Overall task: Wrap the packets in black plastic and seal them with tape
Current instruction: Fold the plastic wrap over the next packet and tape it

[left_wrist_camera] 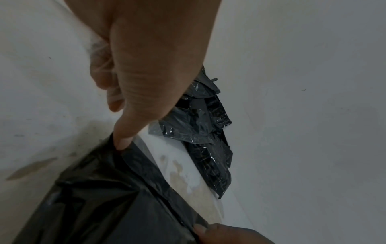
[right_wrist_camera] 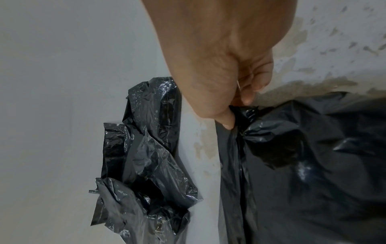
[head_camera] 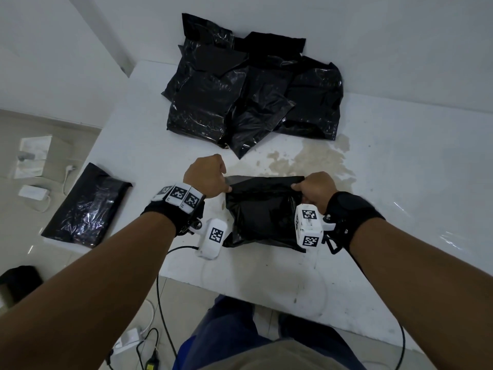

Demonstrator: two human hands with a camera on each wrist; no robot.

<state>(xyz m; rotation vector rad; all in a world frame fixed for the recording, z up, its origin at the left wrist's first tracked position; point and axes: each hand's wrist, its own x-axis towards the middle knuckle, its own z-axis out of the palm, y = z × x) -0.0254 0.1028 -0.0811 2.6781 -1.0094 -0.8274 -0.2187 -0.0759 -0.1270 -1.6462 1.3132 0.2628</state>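
A packet in black plastic (head_camera: 262, 212) lies on the white table (head_camera: 386, 198) in front of me, its far edge folded over as a flap. My left hand (head_camera: 206, 174) pinches the flap's left corner, thumb on top (left_wrist_camera: 122, 140). My right hand (head_camera: 313, 186) pinches the right corner, where the plastic bunches (right_wrist_camera: 246, 115). The same black plastic (left_wrist_camera: 108, 194) fills the lower left wrist view and the right side of the right wrist view (right_wrist_camera: 303, 173). No tape shows in any view.
A pile of several black wrapped packets (head_camera: 250, 89) lies at the table's far side against the wall. One more black packet (head_camera: 85, 206) sits at the table's left edge. A brown stain (head_camera: 301, 158) marks the tabletop. Cables and a power strip (head_camera: 130, 340) lie on the floor.
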